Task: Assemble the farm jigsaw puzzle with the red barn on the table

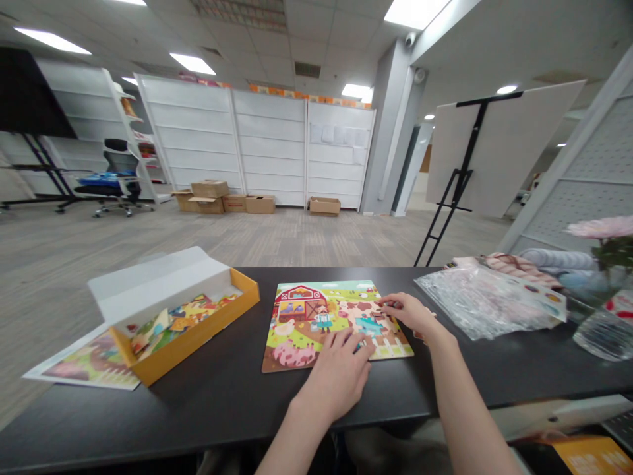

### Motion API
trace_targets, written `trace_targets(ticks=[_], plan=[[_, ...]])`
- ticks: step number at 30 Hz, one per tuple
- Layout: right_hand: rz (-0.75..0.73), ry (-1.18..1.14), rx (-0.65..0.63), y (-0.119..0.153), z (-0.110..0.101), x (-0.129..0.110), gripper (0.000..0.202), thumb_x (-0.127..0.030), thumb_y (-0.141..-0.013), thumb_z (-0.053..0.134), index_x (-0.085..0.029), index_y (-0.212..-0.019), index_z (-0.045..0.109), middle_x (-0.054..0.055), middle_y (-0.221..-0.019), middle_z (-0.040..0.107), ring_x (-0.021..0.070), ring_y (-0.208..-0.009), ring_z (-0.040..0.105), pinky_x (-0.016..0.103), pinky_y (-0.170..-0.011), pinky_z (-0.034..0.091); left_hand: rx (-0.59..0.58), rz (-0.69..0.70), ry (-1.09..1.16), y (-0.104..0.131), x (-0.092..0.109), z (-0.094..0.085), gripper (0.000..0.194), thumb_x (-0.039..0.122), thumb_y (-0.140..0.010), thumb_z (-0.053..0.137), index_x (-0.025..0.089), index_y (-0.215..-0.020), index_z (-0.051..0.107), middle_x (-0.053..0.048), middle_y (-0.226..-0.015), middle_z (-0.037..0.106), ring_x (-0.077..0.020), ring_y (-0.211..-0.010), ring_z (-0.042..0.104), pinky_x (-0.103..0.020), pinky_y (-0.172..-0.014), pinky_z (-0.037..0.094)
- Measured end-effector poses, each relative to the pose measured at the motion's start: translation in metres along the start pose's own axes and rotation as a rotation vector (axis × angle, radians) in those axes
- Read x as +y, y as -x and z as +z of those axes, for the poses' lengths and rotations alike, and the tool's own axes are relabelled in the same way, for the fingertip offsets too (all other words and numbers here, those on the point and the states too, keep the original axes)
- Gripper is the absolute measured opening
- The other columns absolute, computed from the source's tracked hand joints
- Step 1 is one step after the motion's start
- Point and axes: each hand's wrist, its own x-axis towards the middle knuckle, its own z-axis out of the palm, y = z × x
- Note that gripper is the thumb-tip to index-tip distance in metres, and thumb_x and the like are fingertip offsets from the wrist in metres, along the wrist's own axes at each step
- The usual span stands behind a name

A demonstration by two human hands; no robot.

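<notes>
**Farm Puzzle point(336, 320) Lies Under Two Hands on a Black Table point(212, 402)**

At far left in my head-camera feed, a printed sheet point(89, 363) lies partly hidden under a yellow box point(198, 335). The box stands open, its white lid tipped back, and holds a jumble of colourful puzzle pieces point(182, 316), too heaped for me to count. On the floor beyond sit cardboard boxes point(210, 191), their contents out of my sight.

At centre, the puzzle lies flat on the table, showing a red barn, a pink pig and a cow. The left hand point(345, 369) rests palm down over its lower edge, open with fingers loosely bent, covering part of the picture. The right hand point(408, 313) reaches over the right side, fingers curled; I cannot tell whether they grip a piece. Something pale beneath this hand is mostly hidden.

To the right lies a clear plastic bag point(475, 310), its contents blurred by glare, near striped cloth point(519, 267). A clear vase point(606, 333) holding a pink flower point(601, 227) is cut off by the frame, as is an orange package point(591, 455) below.
</notes>
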Motion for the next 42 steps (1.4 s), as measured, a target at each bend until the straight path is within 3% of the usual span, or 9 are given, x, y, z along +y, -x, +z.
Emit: trace_targets(ticks=[6,17,27,32,42], plan=[[0.015,-0.035,-0.031,-0.001,0.003,0.002,0.029,-0.036,-0.082,0.066,-0.024,-0.105,0.079,0.007,-0.102,0.075,0.0203,-0.082,0.067,0.029,-0.073,0.051,0.004,-0.005,0.006,0.000,0.000,0.000,0.029,0.027,-0.099,0.047,0.028,-0.127,0.055,-0.004,-0.135,0.060,-0.0273,-0.131,0.046,-0.048,-0.110,0.038],[0.029,-0.055,-0.053,0.000,0.000,-0.002,0.030,-0.037,-0.079,0.067,-0.022,-0.103,0.078,0.005,-0.092,0.077,0.0191,-0.075,0.065,0.027,-0.067,0.050,0.023,-0.017,0.036,-0.001,0.000,0.002,0.024,0.027,-0.098,0.051,0.027,-0.121,0.058,-0.004,-0.128,0.061,-0.0262,-0.128,0.048,-0.046,-0.108,0.039],[0.012,-0.077,-0.016,-0.002,0.005,0.003,0.030,-0.030,-0.077,0.069,-0.021,-0.105,0.078,0.008,-0.106,0.075,0.0197,-0.080,0.067,0.030,-0.075,0.053,0.036,-0.089,0.012,-0.009,0.003,0.004,0.018,0.032,-0.095,0.057,0.025,-0.111,0.062,-0.005,-0.122,0.063,-0.0257,-0.118,0.053,-0.043,-0.101,0.043],[-0.002,-0.055,-0.026,-0.002,0.003,0.001,0.029,-0.031,-0.080,0.067,-0.021,-0.105,0.078,0.008,-0.107,0.075,0.0215,-0.086,0.067,0.031,-0.080,0.053,0.042,-0.080,0.002,-0.011,0.005,0.007,0.017,0.030,-0.096,0.056,0.024,-0.111,0.061,-0.004,-0.124,0.064,-0.0266,-0.121,0.052,-0.045,-0.101,0.042],[0.033,-0.039,-0.010,0.002,-0.001,-0.006,0.032,-0.034,-0.077,0.069,-0.021,-0.104,0.078,0.007,-0.105,0.075,0.0199,-0.079,0.066,0.030,-0.074,0.053,0.062,-0.077,-0.040,-0.014,0.007,0.011,0.023,0.030,-0.096,0.055,0.027,-0.118,0.059,-0.004,-0.119,0.064,-0.0271,-0.117,0.053,-0.046,-0.098,0.044]])
